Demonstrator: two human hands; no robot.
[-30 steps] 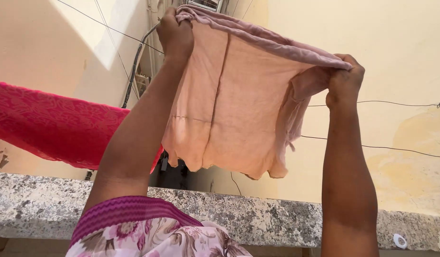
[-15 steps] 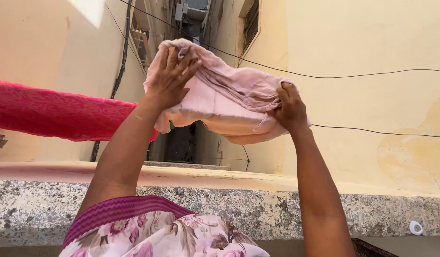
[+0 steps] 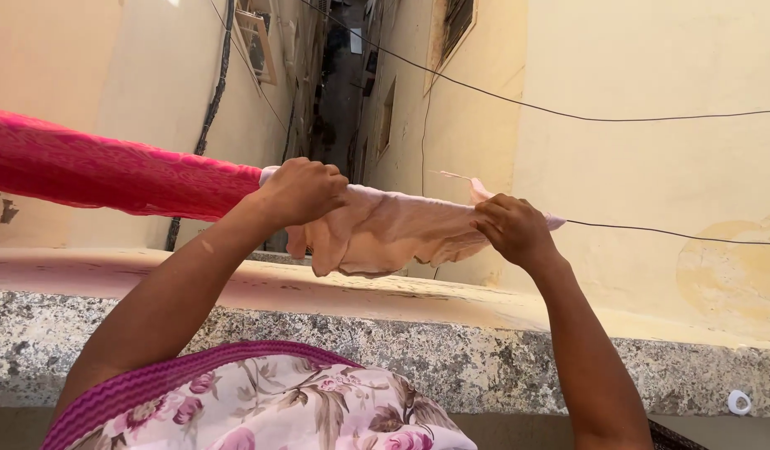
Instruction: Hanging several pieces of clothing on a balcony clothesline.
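Both hands, left hand [image 3: 305,190] and right hand [image 3: 510,229], clutch the pale peach cloth [image 3: 385,233] bunched over what seems the clothesline wire [image 3: 668,233] beside the red cloth [image 3: 110,171], mid-hanging; spreading it flat along the line looks due.

Clothesline [image 3: 668,234] carries peach cloth [image 3: 385,229], red cloth [image 3: 110,175].
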